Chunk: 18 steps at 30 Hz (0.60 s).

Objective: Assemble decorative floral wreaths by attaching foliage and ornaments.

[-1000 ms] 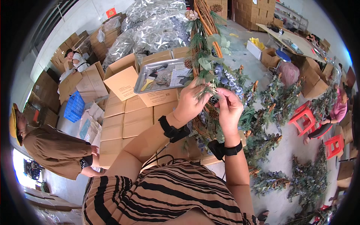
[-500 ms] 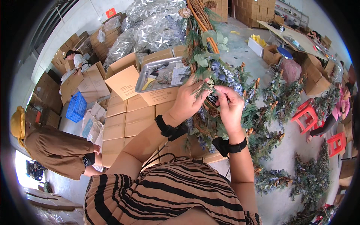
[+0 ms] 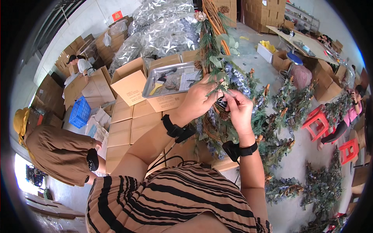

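Observation:
A vine wreath (image 3: 217, 27) with pine sprigs, eucalyptus leaves, pine cones and blue flowers (image 3: 237, 79) stands upright before me. My left hand (image 3: 196, 100) is closed round its greenery, fingertips partly covered by needles. Close beside it, my right hand (image 3: 239, 110) pinches a small black tag (image 3: 222, 102) with pale lettering, thumb and forefinger at its edge. Whatever fastens the tag is too small to make out. A pine cone (image 3: 225, 115) sits just below the tag. Both wrists wear black bands.
Stacked cartons (image 3: 143, 126) carry a metal tray (image 3: 145, 88) with a brush and paper. An open carton (image 3: 128, 86) stands beside it. More wreaths (image 3: 289, 99) hang at right, near red stools (image 3: 316, 123). At left, a person in brown (image 3: 58, 153) bends over near a blue crate (image 3: 79, 112).
Both hands stay together at the wreath. The black tag shows more fully between them now. The view has shifted slightly, and the person in brown at left has leaned a little.

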Each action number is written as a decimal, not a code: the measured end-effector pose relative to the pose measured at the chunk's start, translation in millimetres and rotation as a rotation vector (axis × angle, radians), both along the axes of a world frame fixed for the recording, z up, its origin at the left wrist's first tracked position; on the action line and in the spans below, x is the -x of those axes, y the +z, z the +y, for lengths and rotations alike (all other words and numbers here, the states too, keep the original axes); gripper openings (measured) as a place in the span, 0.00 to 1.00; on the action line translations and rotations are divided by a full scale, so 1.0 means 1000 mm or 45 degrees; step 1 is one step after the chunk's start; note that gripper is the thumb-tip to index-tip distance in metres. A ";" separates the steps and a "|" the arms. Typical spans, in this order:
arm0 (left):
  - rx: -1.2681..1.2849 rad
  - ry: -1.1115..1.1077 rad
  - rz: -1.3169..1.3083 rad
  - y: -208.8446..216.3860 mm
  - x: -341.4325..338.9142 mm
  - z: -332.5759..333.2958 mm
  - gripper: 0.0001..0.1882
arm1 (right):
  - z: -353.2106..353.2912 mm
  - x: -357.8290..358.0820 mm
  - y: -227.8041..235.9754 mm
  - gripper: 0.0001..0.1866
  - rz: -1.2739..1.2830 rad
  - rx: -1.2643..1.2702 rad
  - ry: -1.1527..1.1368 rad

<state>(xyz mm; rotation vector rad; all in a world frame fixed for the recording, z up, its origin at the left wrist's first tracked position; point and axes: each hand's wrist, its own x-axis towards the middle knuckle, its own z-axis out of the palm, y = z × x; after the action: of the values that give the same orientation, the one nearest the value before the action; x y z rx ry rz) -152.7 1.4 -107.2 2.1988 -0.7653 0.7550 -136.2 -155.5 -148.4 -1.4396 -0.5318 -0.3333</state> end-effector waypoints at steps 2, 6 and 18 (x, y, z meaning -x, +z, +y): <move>0.018 0.018 -0.056 0.000 0.000 -0.001 0.14 | 0.000 0.000 0.001 0.07 -0.004 -0.006 0.010; 0.016 0.009 -0.031 0.000 -0.002 0.001 0.15 | 0.000 -0.002 0.001 0.07 0.000 0.003 0.008; -0.083 -0.035 -0.108 -0.003 -0.014 0.007 0.11 | 0.000 -0.004 0.002 0.07 0.008 0.026 0.018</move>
<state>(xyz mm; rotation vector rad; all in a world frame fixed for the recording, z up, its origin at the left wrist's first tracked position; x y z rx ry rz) -139.0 7.9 -110.2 2.2216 -0.8716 0.8247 -132.2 -156.0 -146.6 -1.4553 -0.5413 -0.3126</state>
